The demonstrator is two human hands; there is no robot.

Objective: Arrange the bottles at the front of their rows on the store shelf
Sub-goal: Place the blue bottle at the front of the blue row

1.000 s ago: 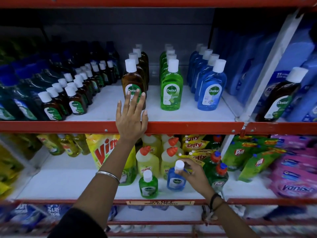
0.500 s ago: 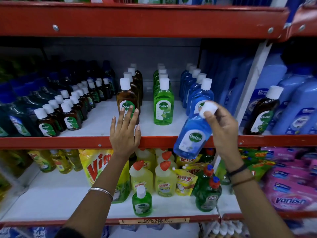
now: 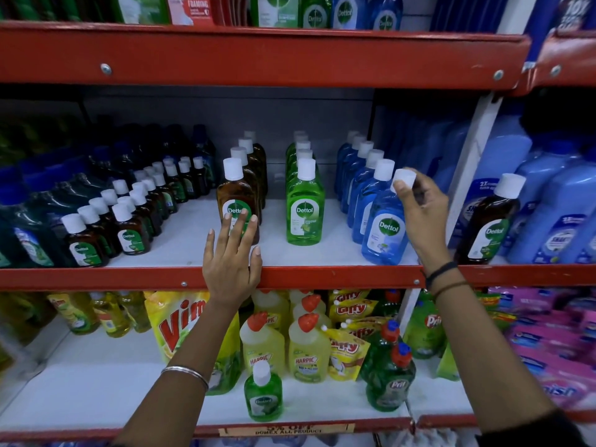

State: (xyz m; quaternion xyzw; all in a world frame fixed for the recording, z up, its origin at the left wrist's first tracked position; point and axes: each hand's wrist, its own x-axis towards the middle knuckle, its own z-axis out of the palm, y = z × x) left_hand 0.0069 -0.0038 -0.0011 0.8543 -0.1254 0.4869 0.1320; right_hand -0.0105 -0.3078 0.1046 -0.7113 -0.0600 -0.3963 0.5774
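The blue bottle (image 3: 384, 233) stands at the front of its row on the shelf (image 3: 322, 276), leaning slightly, cap up. The right hand (image 3: 422, 208) pinches its cap; the left hand (image 3: 233, 259) lies flat, fingers spread, against the brown bottle (image 3: 237, 201).

Your right hand (image 3: 422, 214) grips the white cap of a blue Dettol bottle (image 3: 383, 233), which stands slightly tilted at the front of the blue row (image 3: 361, 175) on the middle shelf (image 3: 322, 275). Your left hand (image 3: 232, 262) lies flat with fingers spread; its palm covers the red shelf edge and its fingertips touch the label of the brown Dettol bottle (image 3: 237, 198) heading its row. A green Dettol bottle (image 3: 304, 208) stands upright between the two. On the lower shelf (image 3: 96, 395), a small green Dettol bottle (image 3: 263, 395) stands alone near the front edge.
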